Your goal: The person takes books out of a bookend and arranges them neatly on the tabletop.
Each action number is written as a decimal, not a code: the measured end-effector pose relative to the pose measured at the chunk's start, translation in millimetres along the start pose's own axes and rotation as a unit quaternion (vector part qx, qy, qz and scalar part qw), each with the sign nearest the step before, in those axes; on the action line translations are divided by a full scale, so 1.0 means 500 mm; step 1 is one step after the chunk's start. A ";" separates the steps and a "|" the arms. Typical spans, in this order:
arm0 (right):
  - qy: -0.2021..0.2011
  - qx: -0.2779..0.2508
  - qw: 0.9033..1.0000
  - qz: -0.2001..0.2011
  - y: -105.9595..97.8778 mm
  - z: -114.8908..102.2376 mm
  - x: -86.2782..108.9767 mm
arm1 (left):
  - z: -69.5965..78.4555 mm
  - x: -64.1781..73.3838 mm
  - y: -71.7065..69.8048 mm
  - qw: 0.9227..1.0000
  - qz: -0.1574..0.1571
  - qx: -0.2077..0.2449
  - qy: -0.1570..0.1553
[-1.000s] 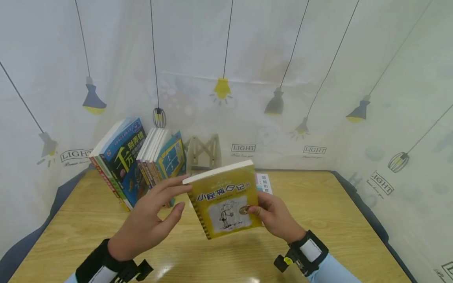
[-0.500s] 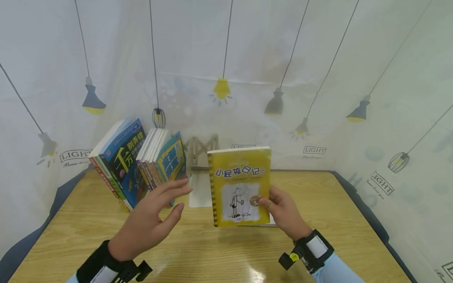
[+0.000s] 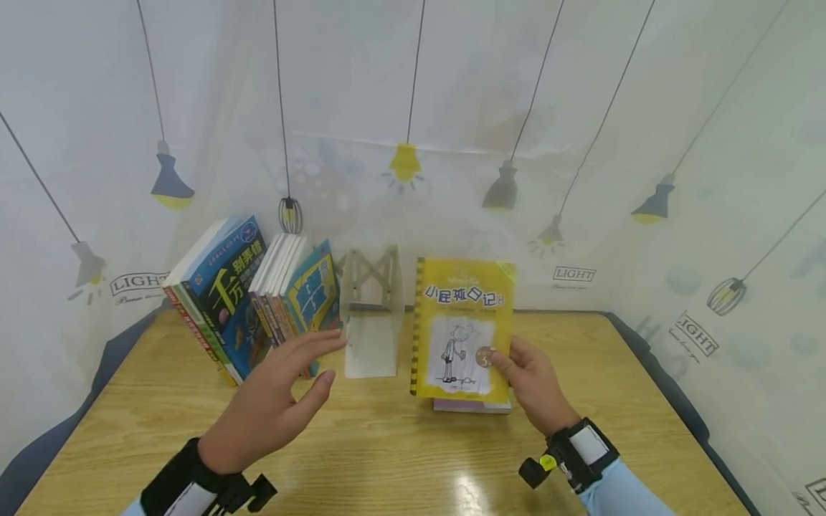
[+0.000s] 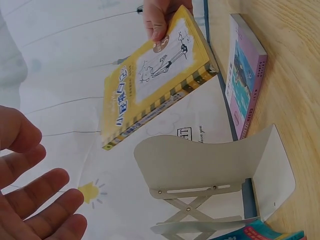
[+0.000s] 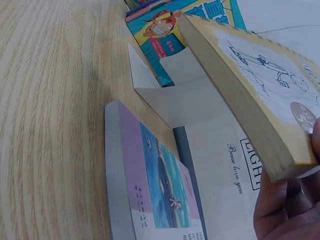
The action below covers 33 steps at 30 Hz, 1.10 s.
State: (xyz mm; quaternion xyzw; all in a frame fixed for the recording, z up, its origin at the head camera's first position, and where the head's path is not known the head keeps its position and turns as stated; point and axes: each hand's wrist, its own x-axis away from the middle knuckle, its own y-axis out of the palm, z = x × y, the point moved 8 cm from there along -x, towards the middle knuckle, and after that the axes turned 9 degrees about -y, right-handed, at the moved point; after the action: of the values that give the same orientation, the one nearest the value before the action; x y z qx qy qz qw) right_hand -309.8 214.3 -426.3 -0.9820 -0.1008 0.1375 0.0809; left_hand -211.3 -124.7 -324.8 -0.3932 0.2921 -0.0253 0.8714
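A yellow paperback book (image 3: pixel 461 287) with a cartoon figure on its cover is gripped at its right edge by my right hand (image 3: pixel 537 383), thumb on the front. It is held upright above the table, cover facing me. Below and behind it a purple-edged book (image 4: pixel 246 80) lies flat, mostly hidden in the head view. My left hand (image 3: pixel 271 405) hovers with fingers spread, holding nothing, in front of the leaning books. A cream metal bookend (image 3: pixel 371 347) with a crossed-bar frame stands between the leaning books and the yellow book.
Several thin books (image 3: pixel 284 287) and larger blue-covered books (image 3: pixel 222 287) lean together at the left of the wooden table (image 3: pixel 568 444). A white curtain (image 3: pixel 348 79) printed with lamps hangs around the table's back and sides.
My right hand has carried the yellow book rightward and turned it from tilted to upright, away from my left fingertips. More of the bookend shows. My left hand has barely moved.
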 end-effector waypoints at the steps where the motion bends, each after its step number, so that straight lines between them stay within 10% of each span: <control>1: 0.007 0.001 1.000 0.004 -0.002 0.003 0.000 | -0.002 0.000 0.001 1.000 -0.001 -0.001 -0.002; 33: 0.154 0.135 0.974 0.094 -0.070 0.123 0.008 | -0.020 0.006 0.013 1.000 -0.003 0.005 -0.014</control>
State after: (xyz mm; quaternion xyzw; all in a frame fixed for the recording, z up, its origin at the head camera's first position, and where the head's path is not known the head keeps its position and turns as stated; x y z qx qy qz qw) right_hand -329.5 257.1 -479.2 -0.9766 0.0250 0.0043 0.2135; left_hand -215.2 -127.8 -335.9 -0.3898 0.2787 -0.0243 0.8774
